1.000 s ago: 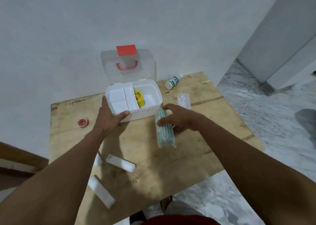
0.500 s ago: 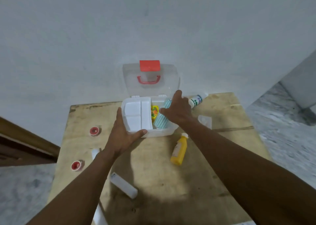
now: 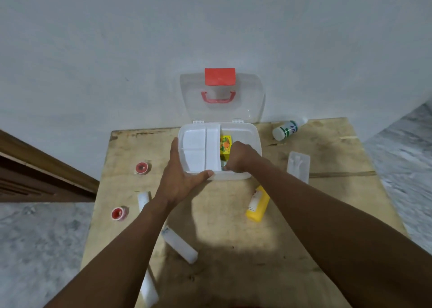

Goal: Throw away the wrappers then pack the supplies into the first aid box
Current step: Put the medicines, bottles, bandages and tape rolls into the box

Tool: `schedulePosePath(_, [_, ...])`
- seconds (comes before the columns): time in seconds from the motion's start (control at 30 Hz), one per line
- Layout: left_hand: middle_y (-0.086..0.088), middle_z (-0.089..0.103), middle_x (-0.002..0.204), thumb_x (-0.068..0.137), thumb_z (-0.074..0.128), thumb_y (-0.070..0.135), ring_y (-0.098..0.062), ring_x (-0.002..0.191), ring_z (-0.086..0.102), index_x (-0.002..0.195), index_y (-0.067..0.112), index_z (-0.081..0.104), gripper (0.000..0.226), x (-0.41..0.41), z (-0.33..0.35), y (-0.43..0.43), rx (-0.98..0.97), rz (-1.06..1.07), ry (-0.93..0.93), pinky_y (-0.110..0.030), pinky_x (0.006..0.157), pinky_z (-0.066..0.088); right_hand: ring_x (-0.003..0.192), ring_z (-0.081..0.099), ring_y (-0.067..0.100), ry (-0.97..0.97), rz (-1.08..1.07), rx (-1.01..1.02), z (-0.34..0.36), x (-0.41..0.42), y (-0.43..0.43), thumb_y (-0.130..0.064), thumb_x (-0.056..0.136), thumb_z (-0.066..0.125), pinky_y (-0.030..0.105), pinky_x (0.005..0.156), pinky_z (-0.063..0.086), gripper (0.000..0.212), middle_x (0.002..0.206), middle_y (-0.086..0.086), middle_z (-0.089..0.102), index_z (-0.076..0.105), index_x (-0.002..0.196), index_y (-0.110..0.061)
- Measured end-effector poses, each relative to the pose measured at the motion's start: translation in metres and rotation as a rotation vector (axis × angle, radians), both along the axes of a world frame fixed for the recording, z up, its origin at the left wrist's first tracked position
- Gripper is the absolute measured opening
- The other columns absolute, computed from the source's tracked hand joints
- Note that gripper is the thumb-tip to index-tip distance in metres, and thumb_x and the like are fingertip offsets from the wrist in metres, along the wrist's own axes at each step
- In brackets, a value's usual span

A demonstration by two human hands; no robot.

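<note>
The white first aid box (image 3: 255,135) stands open at the back of the wooden table (image 3: 233,237), its clear lid (image 3: 247,97) with a red handle leaning on the wall. My left hand (image 3: 180,174) grips the box's front left corner. Inside the right compartment, my right hand (image 3: 240,155) is curled over the green-striped pack (image 3: 224,166), which is almost hidden beneath it. A small yellow carton (image 3: 225,141) sits in the same compartment. A white tray insert (image 3: 198,148) fills the box's left half.
A yellow bottle (image 3: 257,208) lies under my right forearm. A white bottle (image 3: 287,130) and a clear packet (image 3: 299,165) lie to the right. Two red tape rolls (image 3: 142,168) (image 3: 118,213) and white wrapped rolls (image 3: 180,244) (image 3: 143,199) (image 3: 148,289) lie to the left and front.
My right hand carried the green-striped pack from the table into the box's right compartment and pushed it down. The left hand stayed on the box. The camera moved closer and tilted.
</note>
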State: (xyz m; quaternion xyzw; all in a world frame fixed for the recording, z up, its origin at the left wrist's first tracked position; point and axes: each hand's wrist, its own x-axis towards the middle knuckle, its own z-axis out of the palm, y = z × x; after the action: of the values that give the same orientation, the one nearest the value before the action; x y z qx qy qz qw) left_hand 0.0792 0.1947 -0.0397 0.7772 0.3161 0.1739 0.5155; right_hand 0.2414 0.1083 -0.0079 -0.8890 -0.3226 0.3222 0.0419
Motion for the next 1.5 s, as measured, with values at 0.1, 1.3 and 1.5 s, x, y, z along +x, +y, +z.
schedulePosePath(0.1, [0.022,0.050,0.127,0.065,0.084,0.043,0.006,0.115,0.050,0.142,0.039,0.022,0.099,0.000,0.001,-0.001,-0.016,0.001,0.002,-0.017,0.080,0.046,0.082,0.052,0.024,0.003,-0.033,0.026,-0.008,-0.001,0.003,-0.018,0.087,0.066,0.032,0.069,0.041,0.024,0.099,0.011,0.059,0.043,0.091,-0.012])
schedulePosePath(1.3, [0.010,0.047,0.128,0.072,0.085,0.028,-0.017,0.114,0.049,0.144,0.030,0.022,0.096,-0.001,-0.002,-0.005,-0.081,-0.032,0.000,-0.037,0.093,0.043,0.123,0.047,0.034,-0.342,-0.684,0.176,-0.004,-0.001,-0.130,-0.025,0.095,0.052,0.041,0.097,0.044,0.040,0.130,0.016,0.048,0.042,0.130,-0.007])
schedulePosePath(1.5, [0.014,0.044,0.131,0.062,0.082,0.041,-0.014,0.119,0.045,0.134,0.044,0.025,0.092,0.002,0.005,-0.011,-0.083,-0.021,0.028,-0.036,0.095,0.042,0.121,0.048,0.030,-0.261,-0.741,0.067,-0.028,0.025,-0.134,-0.042,0.088,0.065,0.042,0.090,0.048,0.062,0.131,0.015,0.045,0.040,0.130,-0.004])
